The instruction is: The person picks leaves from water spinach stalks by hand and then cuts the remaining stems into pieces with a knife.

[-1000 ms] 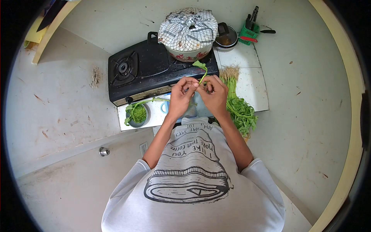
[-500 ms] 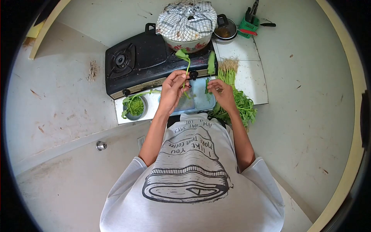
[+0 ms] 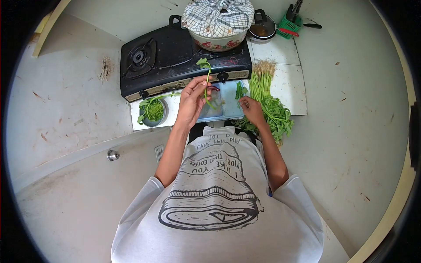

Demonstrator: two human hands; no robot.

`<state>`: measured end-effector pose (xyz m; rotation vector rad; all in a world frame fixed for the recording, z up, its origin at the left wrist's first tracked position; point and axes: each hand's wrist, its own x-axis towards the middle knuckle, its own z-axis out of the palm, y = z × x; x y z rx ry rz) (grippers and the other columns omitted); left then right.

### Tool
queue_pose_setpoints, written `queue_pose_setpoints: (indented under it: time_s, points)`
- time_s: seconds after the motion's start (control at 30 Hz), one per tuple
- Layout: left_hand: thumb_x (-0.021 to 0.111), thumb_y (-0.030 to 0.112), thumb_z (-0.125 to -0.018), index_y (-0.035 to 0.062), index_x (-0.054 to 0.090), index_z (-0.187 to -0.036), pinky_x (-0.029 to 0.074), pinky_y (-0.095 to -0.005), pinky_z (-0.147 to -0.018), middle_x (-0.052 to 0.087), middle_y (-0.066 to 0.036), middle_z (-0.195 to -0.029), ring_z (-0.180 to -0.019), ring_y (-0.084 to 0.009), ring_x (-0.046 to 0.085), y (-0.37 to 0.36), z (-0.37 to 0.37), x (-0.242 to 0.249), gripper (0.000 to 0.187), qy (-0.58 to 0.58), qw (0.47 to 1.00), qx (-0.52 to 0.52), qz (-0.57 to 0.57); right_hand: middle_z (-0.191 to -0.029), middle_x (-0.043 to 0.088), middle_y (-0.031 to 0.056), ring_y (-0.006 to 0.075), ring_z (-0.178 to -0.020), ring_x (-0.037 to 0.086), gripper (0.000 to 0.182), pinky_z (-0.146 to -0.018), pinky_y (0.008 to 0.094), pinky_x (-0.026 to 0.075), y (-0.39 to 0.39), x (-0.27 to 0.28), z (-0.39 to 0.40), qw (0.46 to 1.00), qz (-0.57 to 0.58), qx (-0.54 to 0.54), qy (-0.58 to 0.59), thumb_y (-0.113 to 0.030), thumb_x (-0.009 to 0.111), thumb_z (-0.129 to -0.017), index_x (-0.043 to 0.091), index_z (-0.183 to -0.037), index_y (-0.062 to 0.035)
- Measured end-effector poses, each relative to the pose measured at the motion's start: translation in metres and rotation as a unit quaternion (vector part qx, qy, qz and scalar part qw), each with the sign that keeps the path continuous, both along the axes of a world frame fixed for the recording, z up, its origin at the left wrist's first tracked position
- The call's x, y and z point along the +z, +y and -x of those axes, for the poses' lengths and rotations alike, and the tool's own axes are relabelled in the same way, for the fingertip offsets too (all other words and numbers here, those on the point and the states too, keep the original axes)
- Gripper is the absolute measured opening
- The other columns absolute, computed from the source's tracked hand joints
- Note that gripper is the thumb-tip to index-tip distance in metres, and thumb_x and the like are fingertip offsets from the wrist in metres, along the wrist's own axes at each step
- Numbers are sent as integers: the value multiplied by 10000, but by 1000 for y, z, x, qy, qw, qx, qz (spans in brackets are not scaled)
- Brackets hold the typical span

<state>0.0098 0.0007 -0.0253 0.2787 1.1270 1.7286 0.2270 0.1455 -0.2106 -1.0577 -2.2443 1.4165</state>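
Observation:
My left hand [image 3: 191, 101] pinches a green leafy stem [image 3: 208, 74] upright, its leaf over the stove's front and its lower end curving above the blue tray [image 3: 230, 109]. To the right, my right hand [image 3: 253, 110] has thumb and fingertips drawn together at the tray's right side; I cannot tell what is between them. Green leaf pieces [image 3: 240, 90] lie just beyond those fingertips. A small dark red thing [image 3: 214, 88] shows in the tray beside my left fingers. Next to my right hand is a large bunch of leafy greens [image 3: 277, 115] with pale roots.
A round bowl [image 3: 163, 115] of chopped greens, with stems across it, stands at the left. Behind the tray is a black two-burner stove [image 3: 164, 61] bearing a cloth-covered pot [image 3: 219, 43]. A lidded pan [image 3: 263, 31] and green basket [image 3: 288, 27] of utensils are back right.
A loose leaf piece over the stove's front edge has come down to the tray. My right hand has lowered slightly toward me, while my left keeps its hold on the stem.

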Motion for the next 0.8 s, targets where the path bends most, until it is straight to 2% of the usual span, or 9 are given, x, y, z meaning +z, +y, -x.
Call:
queue_pose_setpoints:
  time_s: [0.13,0.23,0.33,0.43,0.53,0.63,0.73,0.8]
  points:
    - [606,130,-1051,48,650,-1285,527,-275,-809,648,13,-1073,-896,-87,599,-3,1,-3,252,2,1000,-1,6,-915,744,182,362,-779,720,187,-723,443,569,7,-10,8,998,-49,21,-24,-66,657,-873,737,-1042,-74]
    - [603,135,-1053,54,652,-1281,526,-276,-810,648,15,-1069,-897,-87,599,-3,1,-1,247,5,1000,-2,-1,-879,736,166,299,-713,714,178,-706,405,568,7,-24,10,994,-98,53,-16,-71,662,-894,738,-1054,-57]
    - [600,140,-1055,57,651,-1280,522,-273,-808,648,15,-1065,-899,-87,599,-4,2,-1,245,9,1000,-3,5,-937,746,185,377,-852,724,175,-765,474,573,3,-23,9,996,-61,52,-45,-55,638,-862,727,-1011,-71]
    - [601,142,-1055,62,651,-1268,519,-271,-802,648,13,-1062,-902,-88,599,-4,3,-3,233,7,1000,-3,-1,-939,746,192,387,-875,726,180,-790,486,574,3,-33,4,989,-76,90,-87,-67,640,-847,731,-1002,-71]
    - [604,145,-1054,66,650,-1252,517,-271,-799,648,9,-1062,-904,-89,600,-4,2,-3,218,1,1000,-1,1,-937,746,202,401,-891,724,180,-810,497,574,2,-36,-4,969,-53,144,-194,-79,646,-830,738,-984,-64]
    - [606,145,-1052,68,650,-1241,518,-274,-795,648,5,-1069,-905,-93,602,-2,1,-3,208,0,1000,1,2,-926,745,212,401,-898,724,173,-820,498,574,0,-34,-8,969,-42,156,-189,-83,653,-819,743,-966,-59]
    - [604,146,-1053,70,646,-1250,518,-272,-788,647,1,-1080,-906,-97,605,0,1,-1,215,-1,1000,2,9,-919,743,218,409,-894,718,148,-827,501,573,-4,-35,-9,977,-60,118,-165,-79,644,-835,740,-944,-48]
    - [599,149,-1056,69,643,-1258,518,-270,-782,644,-1,-1083,-905,-98,604,2,0,1,221,2,1000,2,11,-940,729,219,404,-861,710,155,-810,477,569,-4,-40,-9,982,-92,113,-121,-97,639,-871,744,-976,-55]
